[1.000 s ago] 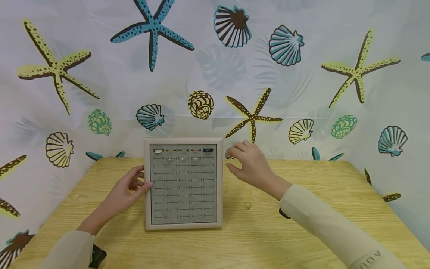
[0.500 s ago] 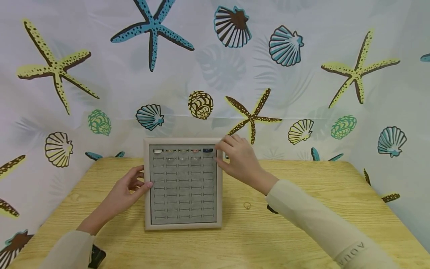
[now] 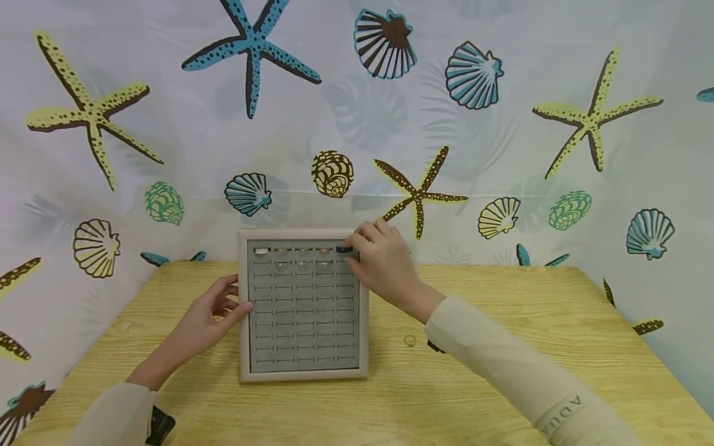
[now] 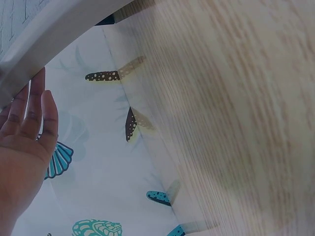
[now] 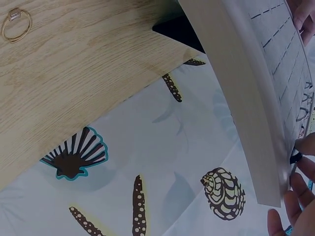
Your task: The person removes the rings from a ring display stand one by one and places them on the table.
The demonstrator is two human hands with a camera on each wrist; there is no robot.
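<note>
A framed ring display board [image 3: 307, 316] with grey slotted padding stands leaning back on the table. My left hand [image 3: 209, 322] grips its left edge, thumb on the front, other fingers behind. At the top right corner, my right hand [image 3: 387, 263] pinches a dark blue ring [image 3: 343, 249] sitting in the last slot of the top row; the right wrist view shows this dark ring [image 5: 295, 158] between thumb and finger. Along that row sit a white ring [image 3: 261, 251] and several thin ones. Three clear-stoned rings [image 3: 304, 264] show in the second row.
A gold ring [image 5: 15, 15] with a stone lies on the wooden table [image 3: 474, 384], right of the board. Behind the board a dark support [image 5: 179, 32] props it up. A white cloth [image 3: 502, 148] printed with starfish and shells surrounds the table.
My right hand has moved left from beside the board to its top right corner, and its fingers have come onto the dark blue ring. The left hand and board stay put.
</note>
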